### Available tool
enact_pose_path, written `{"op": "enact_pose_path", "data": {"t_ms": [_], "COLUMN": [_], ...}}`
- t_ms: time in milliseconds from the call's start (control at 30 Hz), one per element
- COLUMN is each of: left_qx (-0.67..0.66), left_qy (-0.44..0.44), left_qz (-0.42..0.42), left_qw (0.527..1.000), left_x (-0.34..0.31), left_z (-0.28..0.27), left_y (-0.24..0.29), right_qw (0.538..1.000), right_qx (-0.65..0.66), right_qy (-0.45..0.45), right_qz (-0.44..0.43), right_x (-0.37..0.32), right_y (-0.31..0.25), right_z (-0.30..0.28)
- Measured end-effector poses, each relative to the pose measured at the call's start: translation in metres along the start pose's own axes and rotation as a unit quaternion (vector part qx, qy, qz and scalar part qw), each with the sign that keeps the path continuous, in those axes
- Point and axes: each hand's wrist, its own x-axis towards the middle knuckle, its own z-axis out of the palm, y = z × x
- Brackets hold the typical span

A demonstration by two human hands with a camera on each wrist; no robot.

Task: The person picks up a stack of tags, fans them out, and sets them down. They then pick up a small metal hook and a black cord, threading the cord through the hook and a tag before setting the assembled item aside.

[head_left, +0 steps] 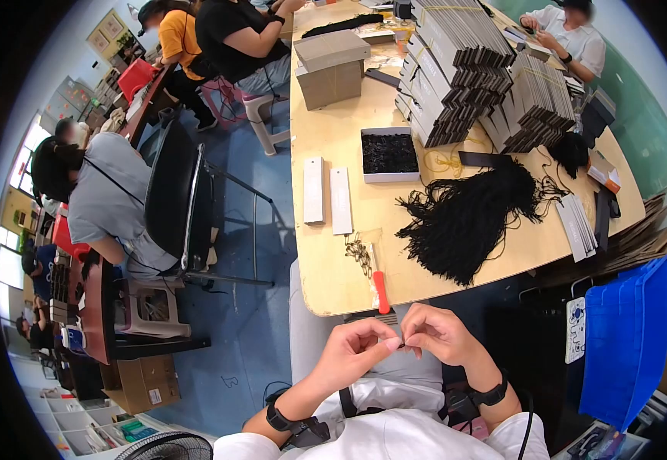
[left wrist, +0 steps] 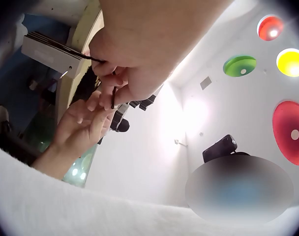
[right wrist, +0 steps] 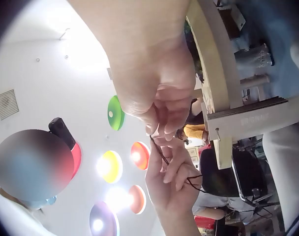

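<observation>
Both hands meet in front of the body, just short of the table's near edge. A thin black cord (right wrist: 160, 150) runs between them. My left hand (head_left: 355, 354) pinches it at thumb and fingertips, and part of the cord trails past its fingers in the right wrist view. Close beside it, my right hand (head_left: 442, 337) pinches the cord with thumb and forefinger. Fingertips hide much of the cord in the head view. Near the hands, a stack of grey tags (right wrist: 250, 118) with a corner hole shows at the table edge.
On the table (head_left: 322, 264) lie a red-handled tool (head_left: 380, 291), small chain pieces (head_left: 360, 253), a heap of black cords (head_left: 467, 218) and a box of small black parts (head_left: 390, 153). Bundled grey tags (head_left: 456, 69) stand behind. A blue bin (head_left: 626, 345) stands at right.
</observation>
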Motion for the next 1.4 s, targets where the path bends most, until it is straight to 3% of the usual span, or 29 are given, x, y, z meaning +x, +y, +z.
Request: {"op": "enact_pose_path", "data": {"t_ms": [267,333,367,433,467,533,633,767,867,933,967,1033,1133,1267,1333,1400], "left_qx": [0.026,0.231,0.231,0.111,0.111,-0.133,-0.046,0.030,-0.027,-0.157,-0.157,0.059,0.159,0.133,-0.002,-0.046], "left_qy": [0.081,0.109,0.109,0.110,0.110,0.099,0.129,0.121,0.119,0.136,0.136,0.141,0.121,0.103,0.059,0.047], "left_qz": [0.036,0.046,0.046,0.016,0.016,-0.014,0.054,0.051,0.060,0.005,0.004,0.085,0.115,0.106,0.011,0.014], "left_qw": [0.996,0.966,0.966,0.988,0.988,0.986,0.989,0.991,0.991,0.978,0.978,0.985,0.973,0.980,0.998,0.998], "left_x": [0.001,-0.002,-0.002,-0.003,-0.002,0.001,0.007,0.006,0.008,0.007,0.007,0.008,0.005,0.006,0.006,0.007], "left_z": [0.011,0.007,0.005,0.001,0.001,0.002,0.013,0.012,0.016,0.021,0.020,0.018,0.015,0.017,0.014,0.015], "left_y": [0.007,0.008,0.005,-0.003,-0.002,0.001,-0.007,-0.016,-0.017,-0.011,-0.013,-0.017,-0.015,-0.012,-0.011,-0.014], "right_qw": [0.994,0.993,0.991,0.987,0.981,0.979,0.978,0.984,0.986,0.987,0.987,0.988,0.986,0.992,0.993,0.992], "right_qx": [-0.001,-0.014,-0.028,-0.065,-0.103,-0.137,-0.161,-0.127,-0.106,-0.094,-0.092,-0.089,-0.086,-0.059,-0.041,0.014], "right_qy": [0.074,0.095,0.115,0.132,0.148,0.138,0.130,0.123,0.116,0.115,0.110,0.106,0.105,0.080,0.078,0.058], "right_qz": [0.074,0.069,0.063,0.067,0.070,0.059,0.024,0.033,0.052,0.060,0.066,0.072,0.092,0.081,0.080,0.107], "right_x": [-0.006,-0.007,-0.007,-0.007,-0.006,-0.005,-0.004,-0.006,-0.008,-0.009,-0.010,-0.013,-0.013,-0.013,-0.013,-0.013], "right_y": [-0.003,-0.003,-0.002,-0.001,-0.001,-0.002,-0.001,-0.007,-0.008,-0.007,-0.006,-0.007,-0.010,-0.009,-0.008,-0.008], "right_z": [-0.003,-0.006,-0.006,-0.005,-0.004,0.001,0.006,0.008,0.007,0.007,0.006,0.004,0.002,0.004,0.005,0.007]}}
